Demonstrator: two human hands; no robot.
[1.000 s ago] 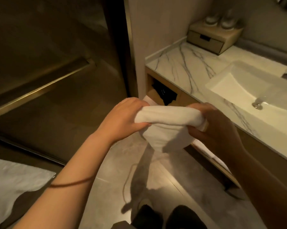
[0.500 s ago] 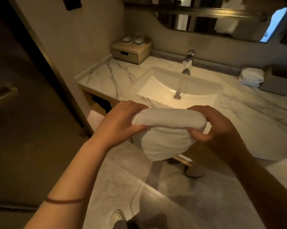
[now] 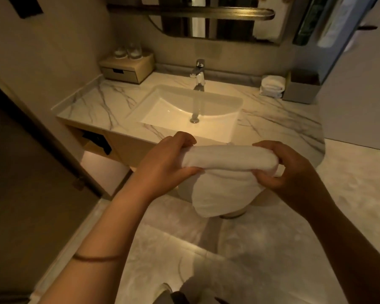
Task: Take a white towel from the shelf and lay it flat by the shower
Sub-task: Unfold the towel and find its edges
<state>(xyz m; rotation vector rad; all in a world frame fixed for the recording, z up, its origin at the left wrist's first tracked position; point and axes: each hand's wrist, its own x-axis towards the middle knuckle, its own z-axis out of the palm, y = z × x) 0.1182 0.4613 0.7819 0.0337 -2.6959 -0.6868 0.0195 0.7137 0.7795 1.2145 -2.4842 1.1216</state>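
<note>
I hold the white towel (image 3: 226, 172) in both hands out in front of me at twelve o'clock, above the pale marble floor (image 3: 261, 249). My left hand (image 3: 162, 163) grips its left end, fingers curled over the top and thumb underneath. My right hand (image 3: 290, 170) pinches the right end the same way, in shadow, so its fingertips are hard to make out. The top of the towel is bunched into a thick roll between my hands. The rest hangs below in a rounded fold, and its edges are hidden in the folds.

A thin dark band (image 3: 97, 257) circles my left forearm at seven o'clock. Beyond the towel at twelve o'clock lies the marble counter (image 3: 92, 104) with its white sink (image 3: 233, 99) and chrome tap (image 3: 199, 73). The towel and my hands cover the counter's front edge.

At eleven o'clock a small drawer box (image 3: 125, 69) stands on the counter with two blurred glasses (image 3: 127, 50) on top. At one o'clock a rolled towel (image 3: 272, 85) sits beside a grey box (image 3: 300, 91).

The mirror (image 3: 206, 18) is cut off by the top edge. At nine o'clock an open shelf (image 3: 92, 148) under the counter holds something dark I cannot identify. My shoes (image 3: 176, 297) barely show at six o'clock.
</note>
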